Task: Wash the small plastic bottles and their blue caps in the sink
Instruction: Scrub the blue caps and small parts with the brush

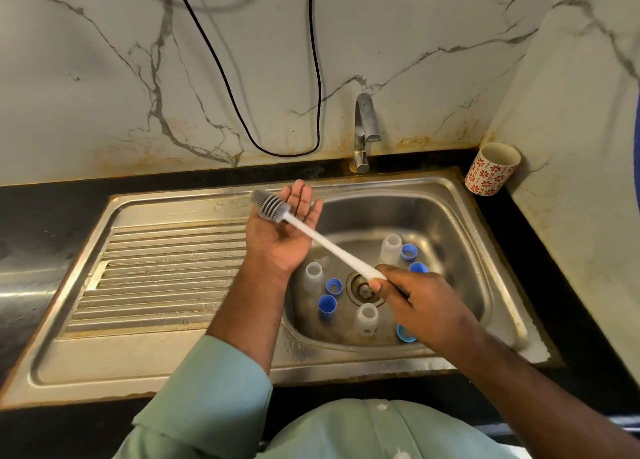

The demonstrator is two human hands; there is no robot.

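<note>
Right hand (412,297) grips the brush (308,230) by its handle, bristles resting on the flat, empty left hand (284,226), probably checking them before scrubbing the bottles (367,318) in the sink (450,216).

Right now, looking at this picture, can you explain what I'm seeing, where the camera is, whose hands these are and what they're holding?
There is no machine here. The one picture comes from a camera worn on a person's head, looking forward and down at their own two bare hands over a steel sink. The right hand grips the white handle of a bottle brush. The left hand is open, palm up, with the grey bristle end lying across it. Down in the basin stand three small clear plastic bottles with blue caps scattered around the drain. The tap shows no water running. A patterned cup stands on the dark counter at the right.
</note>
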